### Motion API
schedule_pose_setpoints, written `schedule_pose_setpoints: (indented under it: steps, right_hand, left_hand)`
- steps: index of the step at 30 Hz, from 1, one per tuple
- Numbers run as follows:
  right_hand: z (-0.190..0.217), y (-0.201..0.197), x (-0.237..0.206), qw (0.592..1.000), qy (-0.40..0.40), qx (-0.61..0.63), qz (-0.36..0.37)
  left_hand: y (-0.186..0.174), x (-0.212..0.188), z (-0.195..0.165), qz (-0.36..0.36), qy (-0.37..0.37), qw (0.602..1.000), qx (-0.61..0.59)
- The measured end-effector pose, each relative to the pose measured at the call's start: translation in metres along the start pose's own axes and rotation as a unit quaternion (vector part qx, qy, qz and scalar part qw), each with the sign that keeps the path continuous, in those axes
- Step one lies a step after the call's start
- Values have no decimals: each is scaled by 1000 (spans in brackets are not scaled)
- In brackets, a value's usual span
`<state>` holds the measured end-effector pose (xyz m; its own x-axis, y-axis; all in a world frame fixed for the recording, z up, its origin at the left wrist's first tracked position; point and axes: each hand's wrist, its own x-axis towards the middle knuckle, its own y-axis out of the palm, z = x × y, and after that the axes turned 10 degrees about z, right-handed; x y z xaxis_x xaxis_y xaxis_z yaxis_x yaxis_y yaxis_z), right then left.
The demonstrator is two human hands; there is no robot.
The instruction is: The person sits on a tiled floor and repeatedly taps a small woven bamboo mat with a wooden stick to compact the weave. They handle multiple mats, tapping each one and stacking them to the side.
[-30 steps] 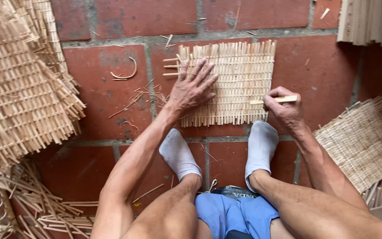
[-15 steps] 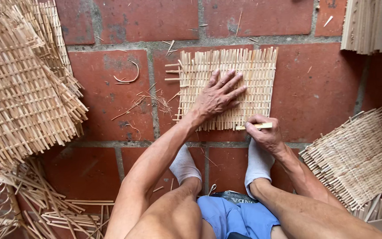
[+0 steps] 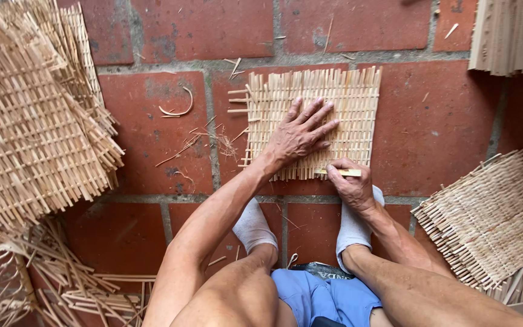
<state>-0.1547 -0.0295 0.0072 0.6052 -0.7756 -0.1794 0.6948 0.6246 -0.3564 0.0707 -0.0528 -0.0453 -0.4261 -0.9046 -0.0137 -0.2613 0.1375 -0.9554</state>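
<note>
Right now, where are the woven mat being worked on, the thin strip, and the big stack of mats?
woven mat [image 3: 352, 97], head view, bare upper right part.
thin strip [image 3: 347, 172], head view, its free end.
stack of mats [image 3: 28, 127], head view, top mat's middle.

The left hand [image 3: 301, 134] is spread flat, fingers splayed; the right hand [image 3: 351, 184] is curled in a pinch.

Red brick-tile floor [image 3: 171, 130] with grey mortar joints, even daylight, woven mat stack [image 3: 28, 121] at left, another woven mat [image 3: 491, 218] near right, loose splints [image 3: 86, 290] near left
</note>
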Motion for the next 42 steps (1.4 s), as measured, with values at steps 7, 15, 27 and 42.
schedule_pose_setpoints:
  steps: [7, 15, 27, 42]
  right_hand:
    - [-18, -91, 25, 997, -9, 15, -78]
    - [-7, -97, 77, 978, 190, 68, -59]
    - [-42, -94, 95, 967, 232, 102, -15]
    - [122, -153, 9, 998, -22, -36, -47]
  left_hand:
    - [-10, -24, 9, -24, -74, 997, -22]
    - [-12, -74, 37, -29, -230, 973, 17]
    - [-6, -75, 40, -41, -233, 972, 9]
    - [-78, -106, -5, -308, -276, 895, -168]
